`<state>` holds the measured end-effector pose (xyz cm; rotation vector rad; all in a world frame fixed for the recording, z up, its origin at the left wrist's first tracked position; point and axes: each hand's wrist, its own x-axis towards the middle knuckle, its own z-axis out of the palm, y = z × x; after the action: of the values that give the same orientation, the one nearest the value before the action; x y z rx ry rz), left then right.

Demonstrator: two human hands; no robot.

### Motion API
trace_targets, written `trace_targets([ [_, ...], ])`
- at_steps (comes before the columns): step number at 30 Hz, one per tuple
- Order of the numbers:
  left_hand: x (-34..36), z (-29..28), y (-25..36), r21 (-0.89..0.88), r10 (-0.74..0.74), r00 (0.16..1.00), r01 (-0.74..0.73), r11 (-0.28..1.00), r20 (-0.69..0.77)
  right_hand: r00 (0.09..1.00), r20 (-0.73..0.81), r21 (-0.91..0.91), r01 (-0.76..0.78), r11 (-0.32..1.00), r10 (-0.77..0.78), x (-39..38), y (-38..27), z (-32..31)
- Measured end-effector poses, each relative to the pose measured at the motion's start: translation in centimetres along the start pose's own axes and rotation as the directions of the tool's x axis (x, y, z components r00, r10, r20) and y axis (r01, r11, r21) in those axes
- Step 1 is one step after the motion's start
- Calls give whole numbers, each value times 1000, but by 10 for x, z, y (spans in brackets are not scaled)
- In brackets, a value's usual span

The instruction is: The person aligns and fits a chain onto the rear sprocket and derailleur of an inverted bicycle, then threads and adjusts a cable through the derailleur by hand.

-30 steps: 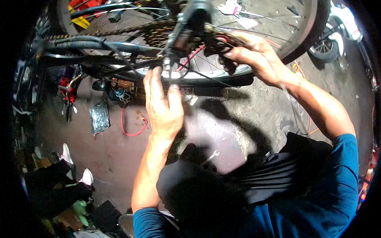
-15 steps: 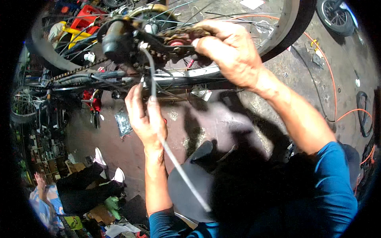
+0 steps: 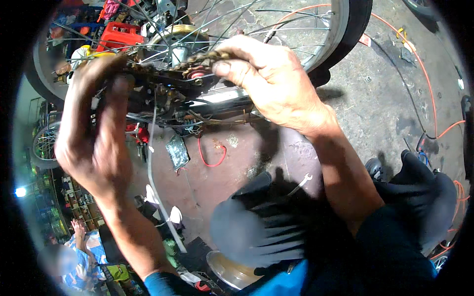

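A bicycle's rear wheel (image 3: 340,44) fills the upper part of the view, with a rear derailleur (image 3: 197,81) and bicycle chain in front of it. My right hand (image 3: 281,84) pinches the derailleur's right end, thumb in front and fingers behind, beside a red pulley wheel (image 3: 198,74). My left hand (image 3: 98,133), a little blurred, is closed at the derailleur's left end. Its index finger and thumb come together around a dark part that the fingers mostly hide. From the derailleur a pale grey cable (image 3: 150,163) hangs down beside my left forearm.
An open-end wrench (image 3: 302,183) lies on the floor by my knee. A red crate (image 3: 120,37) stands behind the wheel. An orange hose (image 3: 428,86) runs along the right. A dark flat packet (image 3: 177,153) lies below the bicycle. Another person (image 3: 89,246) is at lower left.
My left hand has moved left and up from the grey cable to the derailleur's left end. My right hand keeps its pinch. The view has shifted, and the cable hangs further left.
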<state>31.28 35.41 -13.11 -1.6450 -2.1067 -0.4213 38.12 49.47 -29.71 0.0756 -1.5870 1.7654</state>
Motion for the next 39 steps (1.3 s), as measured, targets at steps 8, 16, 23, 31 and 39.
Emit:
trace_targets([
  [8, 61, 9, -1, -258, -255, 703, 535, 805, 664, 866, -68, -379, 437, 815, -496, 54, -53, -16],
  [16, 66, -11, -9, -239, -310, 794, 486, 841, 524, 862, 97, -225, 506, 832, -498, 76, -65, -3],
  [23, 17, 3, -49, -807, -373, 923, 288, 516, 91, 884, -255, -140, 367, 920, -392, 66, -25, 17],
  [31, -6, 7, -74, -950, -428, 904, 139, 279, 7, 969, 208, -448, 214, 868, -132, 40, -9, 36],
  [39, -3, 8, -83, -931, -479, 877, 141, 337, -40, 886, 452, -458, 331, 825, -105, 66, -6, 29],
])
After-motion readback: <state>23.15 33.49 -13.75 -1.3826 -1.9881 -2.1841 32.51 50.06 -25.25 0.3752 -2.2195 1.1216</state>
